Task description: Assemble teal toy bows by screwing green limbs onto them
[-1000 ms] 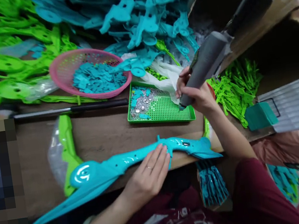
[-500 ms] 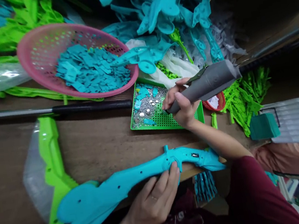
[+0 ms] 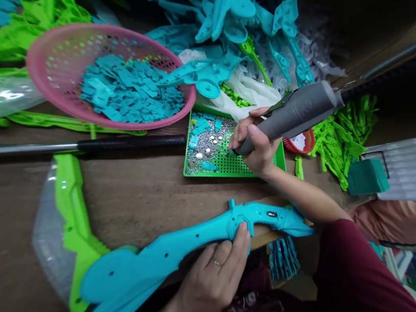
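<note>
- Where the bench (image 3: pixel 139 191) ran left of the left hand (image 3: pixel 213 276), a green part (image 3: pixel 73 201) lay beside clear plastic; the broad end of the blue part (image 3: pixel 148 257) lay beside or over it, contact unresolved.
- Blue part: lay under the left fingertips, stretching from far left of them to just right, along the bench's near edge and partly past it.
- Left hand: fingers close together, tips on the blue part beside its curved guard. Thumb hidden; could not tell whether it pinched.
- Progress (judged): small insert (image 3: pixel 272 214) sat in its slot right of those fingertips, apparently done. Dark holes left of them looked unfilled, apparently remaining; depth unreadable.
- Room: bare bench beyond the left hand, bounded by a black-handled rod (image 3: pixel 132 143) and pink basket (image 3: pixel 47 85).
- Green tray (image 3: pixel 240 166): below the right hand (image 3: pixel 255 144), holding small metal pieces.
- Right hand: fingers wrapped round a grey tool (image 3: pixel 295 113), tip over the tray, touch uncertain.
- Right of that grip: red basket (image 3: pixel 310 142) and green pieces (image 3: pixel 332 143) stood close; clearance judged tight.
</note>
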Demonstrator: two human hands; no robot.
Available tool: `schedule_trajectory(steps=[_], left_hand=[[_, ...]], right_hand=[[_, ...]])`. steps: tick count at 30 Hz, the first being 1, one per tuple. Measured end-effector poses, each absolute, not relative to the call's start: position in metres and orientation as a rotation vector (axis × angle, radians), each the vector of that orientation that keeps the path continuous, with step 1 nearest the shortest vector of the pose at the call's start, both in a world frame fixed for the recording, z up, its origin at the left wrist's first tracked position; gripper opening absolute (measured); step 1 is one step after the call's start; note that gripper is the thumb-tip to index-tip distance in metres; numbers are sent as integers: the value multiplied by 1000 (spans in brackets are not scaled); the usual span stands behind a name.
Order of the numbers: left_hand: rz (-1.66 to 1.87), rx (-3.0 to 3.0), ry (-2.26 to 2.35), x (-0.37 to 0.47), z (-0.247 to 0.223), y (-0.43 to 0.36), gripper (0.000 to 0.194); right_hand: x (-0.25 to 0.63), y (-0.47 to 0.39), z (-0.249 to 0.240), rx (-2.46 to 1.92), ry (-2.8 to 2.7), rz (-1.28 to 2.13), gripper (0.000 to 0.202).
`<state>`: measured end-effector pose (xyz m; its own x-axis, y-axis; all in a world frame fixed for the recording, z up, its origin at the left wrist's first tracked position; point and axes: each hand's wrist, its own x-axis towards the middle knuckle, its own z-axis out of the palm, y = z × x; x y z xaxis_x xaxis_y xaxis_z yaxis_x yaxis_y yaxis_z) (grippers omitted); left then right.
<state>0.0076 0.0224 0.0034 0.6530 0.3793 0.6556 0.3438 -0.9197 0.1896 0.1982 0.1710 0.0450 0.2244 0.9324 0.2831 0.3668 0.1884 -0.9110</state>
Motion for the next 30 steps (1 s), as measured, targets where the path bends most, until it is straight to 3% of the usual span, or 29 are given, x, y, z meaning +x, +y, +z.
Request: schedule_trajectory(steps=[7,12,17,23,30], left_hand=[[1120,2807,593,7,15,29,38],[1144,2837,588,7,11,29,36],[1137,2852,577,7,8,27,36],[1187,2730,562,7,13,28,31],[1229,2651,592,10,19,31,31]], right_hand=[[191,174,48,-1253,-1247,607,46],[187,148,88,-1274,-1229,551,44],[182,80,128,-1065,-1426,928,29],[158,57,94,-903,-1347,885,37],[141,63,62,-756,-1415,855,26]])
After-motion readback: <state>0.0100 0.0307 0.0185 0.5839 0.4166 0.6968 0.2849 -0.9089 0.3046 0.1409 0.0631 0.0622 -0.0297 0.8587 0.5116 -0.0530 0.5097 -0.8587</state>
